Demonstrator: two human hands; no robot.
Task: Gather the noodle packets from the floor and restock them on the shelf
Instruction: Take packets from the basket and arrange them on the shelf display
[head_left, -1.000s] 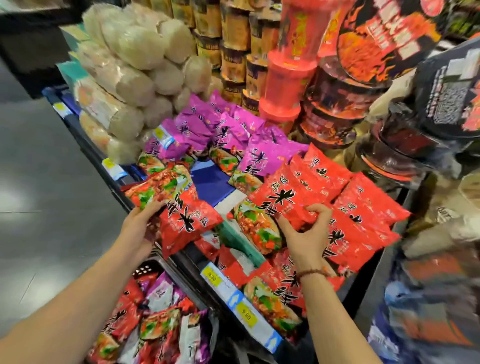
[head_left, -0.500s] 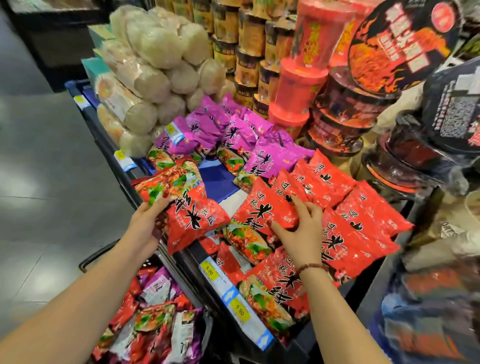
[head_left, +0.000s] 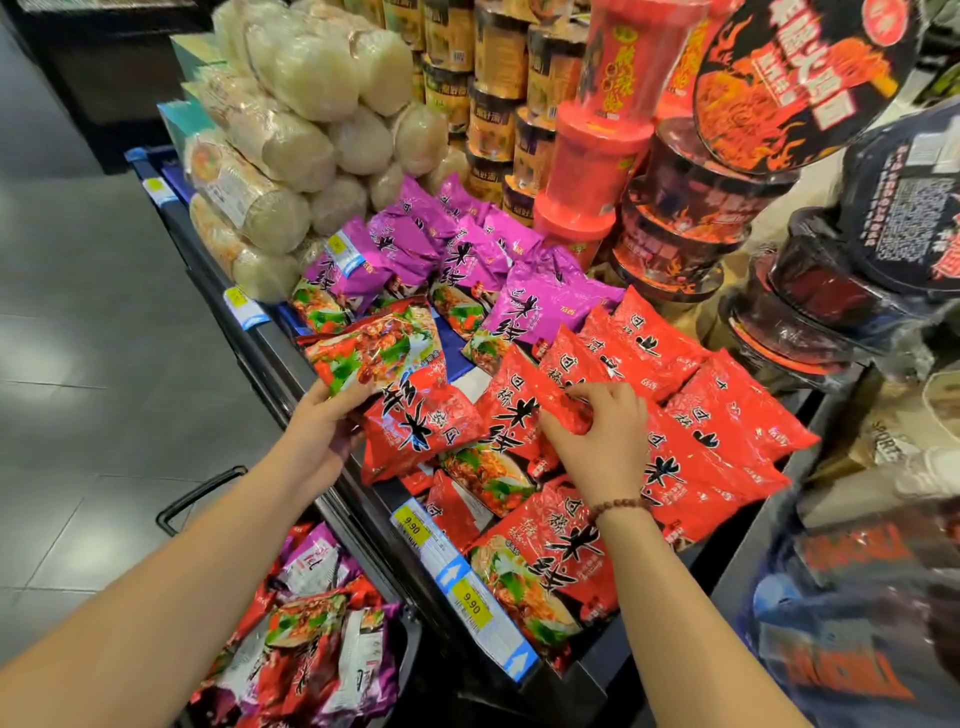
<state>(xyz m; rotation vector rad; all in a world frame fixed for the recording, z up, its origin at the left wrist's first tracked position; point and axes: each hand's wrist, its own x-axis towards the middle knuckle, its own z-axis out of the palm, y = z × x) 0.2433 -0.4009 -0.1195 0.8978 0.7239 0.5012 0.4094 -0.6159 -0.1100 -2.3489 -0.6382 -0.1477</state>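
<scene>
Nearest me, the basket is piled with loose noodle packets. The left hand grips an upside-down packet, maybe 2 stacked, right over the shelf lip. The right hand pinches the top corner of a flat packet in the red row. They look light, crinkly, slippery and probably brittle inside, so I'd grab seams and not squeeze. A bare blue patch before the purple packets is the open room. The cup noodles behind look tippy.
</scene>
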